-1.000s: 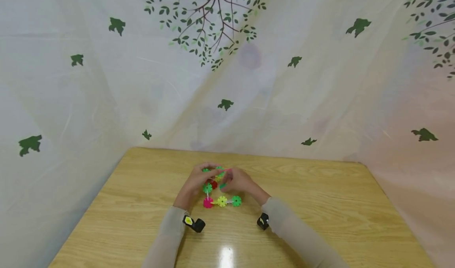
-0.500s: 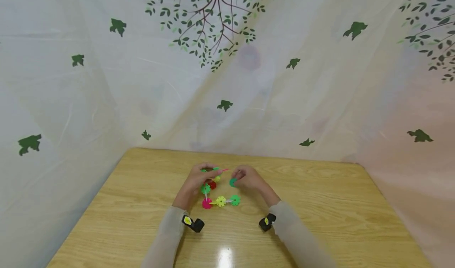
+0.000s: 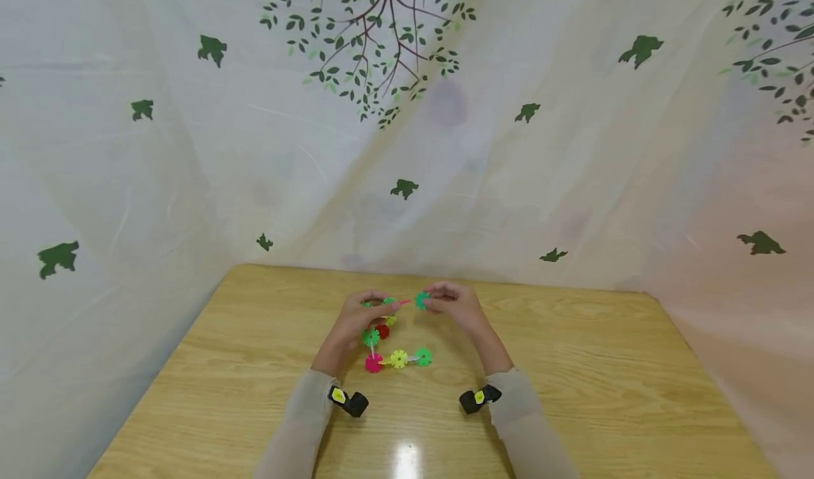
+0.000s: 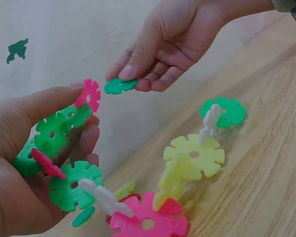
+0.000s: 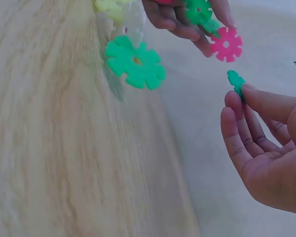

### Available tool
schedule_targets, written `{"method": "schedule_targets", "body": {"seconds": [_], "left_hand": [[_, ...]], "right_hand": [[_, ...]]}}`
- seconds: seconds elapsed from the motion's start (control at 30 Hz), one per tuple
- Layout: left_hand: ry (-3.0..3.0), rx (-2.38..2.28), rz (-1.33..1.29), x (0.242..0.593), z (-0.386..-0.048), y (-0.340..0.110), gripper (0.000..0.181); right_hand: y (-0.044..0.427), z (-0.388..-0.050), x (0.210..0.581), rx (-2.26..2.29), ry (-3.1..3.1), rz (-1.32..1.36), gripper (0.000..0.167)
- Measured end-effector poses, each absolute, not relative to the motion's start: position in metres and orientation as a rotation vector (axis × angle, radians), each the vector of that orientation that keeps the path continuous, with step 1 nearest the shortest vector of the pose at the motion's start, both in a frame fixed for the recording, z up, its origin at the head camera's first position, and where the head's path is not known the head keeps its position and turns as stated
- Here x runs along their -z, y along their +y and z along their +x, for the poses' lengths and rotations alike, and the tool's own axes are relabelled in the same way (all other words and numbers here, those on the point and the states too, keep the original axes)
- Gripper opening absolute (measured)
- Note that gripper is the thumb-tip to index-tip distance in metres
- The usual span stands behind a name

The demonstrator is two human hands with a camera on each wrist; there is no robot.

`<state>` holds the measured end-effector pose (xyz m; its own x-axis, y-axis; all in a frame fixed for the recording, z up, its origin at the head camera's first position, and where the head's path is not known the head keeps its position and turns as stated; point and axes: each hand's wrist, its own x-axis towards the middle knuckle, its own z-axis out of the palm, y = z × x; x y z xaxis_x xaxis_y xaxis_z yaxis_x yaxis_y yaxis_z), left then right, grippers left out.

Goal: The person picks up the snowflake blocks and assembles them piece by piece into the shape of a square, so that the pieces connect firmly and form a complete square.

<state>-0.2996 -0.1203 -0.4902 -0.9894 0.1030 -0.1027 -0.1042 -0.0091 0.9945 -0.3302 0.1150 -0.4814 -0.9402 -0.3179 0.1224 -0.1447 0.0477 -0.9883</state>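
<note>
My left hand (image 3: 353,320) grips part of a chain of interlocking plastic snowflake discs. Its thumb lies by a pink disc (image 4: 92,94) that sticks out from the green discs (image 4: 52,133) in the palm. Between thumb and fingertips, my right hand (image 3: 463,308) pinches a loose green disc (image 5: 235,83). A small gap separates that disc from the pink one. The chain bends down through a white link disc (image 4: 104,196), a lower pink disc (image 4: 150,219) and a yellow disc (image 4: 200,157). At its far end is a green disc (image 4: 229,111).
A wooden table (image 3: 572,394) lies under both hands. Behind it hangs a pale cloth (image 3: 305,175) printed with branches and green birds. Each wrist carries a small black camera (image 3: 348,400).
My right hand drew back from the pink disc with the green disc in its fingers, then rose and turned, bringing it level with the pink one. My left hand stays nearly still.
</note>
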Motion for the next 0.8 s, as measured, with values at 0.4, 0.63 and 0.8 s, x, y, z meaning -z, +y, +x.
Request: {"method": "schedule_targets", "body": {"seconds": [0.4, 0.63, 0.8], "left_hand": [[2.069, -2.178, 0.019, 0.4929, -0.3014, -0.1164, 0.027], [2.1, -2.154, 0.028, 0.4921, -0.3005, -0.1165, 0.025], [2.095, -2.165, 0.014, 0.491, -0.2997, -0.1154, 0.02]], "right_hand": [[0.1074, -0.3262, 0.483, 2.098, 2.195, -0.526, 0.028], [0.1063, -0.325, 0.4817, 2.086, 2.192, -0.527, 0.03], [0.1065, -0.3238, 0.481, 2.084, 2.2, -0.506, 0.03]]}}
